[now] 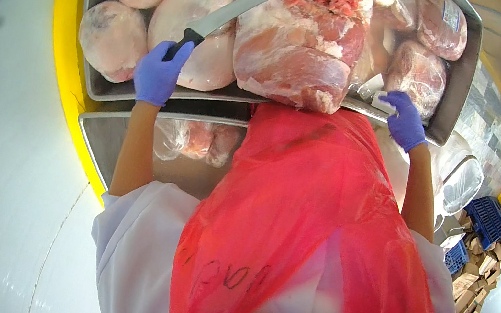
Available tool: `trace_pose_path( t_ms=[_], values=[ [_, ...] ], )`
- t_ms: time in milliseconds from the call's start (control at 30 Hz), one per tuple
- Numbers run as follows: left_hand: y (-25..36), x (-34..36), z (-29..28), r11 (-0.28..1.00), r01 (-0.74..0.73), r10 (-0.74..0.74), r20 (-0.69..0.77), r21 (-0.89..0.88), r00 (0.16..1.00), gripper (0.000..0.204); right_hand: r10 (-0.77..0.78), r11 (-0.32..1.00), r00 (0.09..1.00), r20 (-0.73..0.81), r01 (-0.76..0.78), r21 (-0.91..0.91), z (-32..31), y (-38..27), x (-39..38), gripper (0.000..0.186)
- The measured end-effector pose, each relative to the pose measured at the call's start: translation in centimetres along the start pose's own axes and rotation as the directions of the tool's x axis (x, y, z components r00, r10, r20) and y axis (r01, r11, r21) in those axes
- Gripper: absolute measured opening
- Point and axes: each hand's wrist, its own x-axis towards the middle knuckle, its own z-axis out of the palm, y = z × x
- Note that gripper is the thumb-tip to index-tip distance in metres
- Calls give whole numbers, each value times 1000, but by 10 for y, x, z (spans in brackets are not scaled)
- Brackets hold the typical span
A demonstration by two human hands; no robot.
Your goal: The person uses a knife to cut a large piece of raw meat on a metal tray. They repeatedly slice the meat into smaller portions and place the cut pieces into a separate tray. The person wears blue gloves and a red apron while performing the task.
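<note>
My left hand (159,73), in a purple glove, is closed round the black handle of a knife (237,13). Its long blade slants up and right, the tip over a large unwrapped piece of raw meat (296,52). That meat rests at the front edge of a metal tub (466,79), its top side reddish and ragged. My right hand (407,121), gloved too, is at the tub's right front, fingers pinched at a small white piece (378,101) that looks like a label. Beside it sits a wrapped cut of meat (417,78).
Several plastic-wrapped meat cuts (196,23) fill the tub around the bare piece. Below it, a second metal tub (110,134) holds more wrapped meat (200,141). A yellow edge (67,29) runs along the left. Blue crates (488,220) and cardboard (473,283) lie on the far right.
</note>
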Motion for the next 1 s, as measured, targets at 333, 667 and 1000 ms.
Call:
trace_pose_path(
  t_ms=[333,667,1000],
  values=[
    [35,-14,-67,950,-26,9,55,311,998,53,-391,920,801,-453,333,-205,-17,-98,83,29],
    [18,-48,-64,973,11,-13,7,232,1000,51,-667,417,734,125,507,-754,-32,-198,196,39],
    [10,-47,-43,981,21,-28,32,192,999,54,-814,282,569,116,563,-777,-25,-166,226,21]
  ],
)
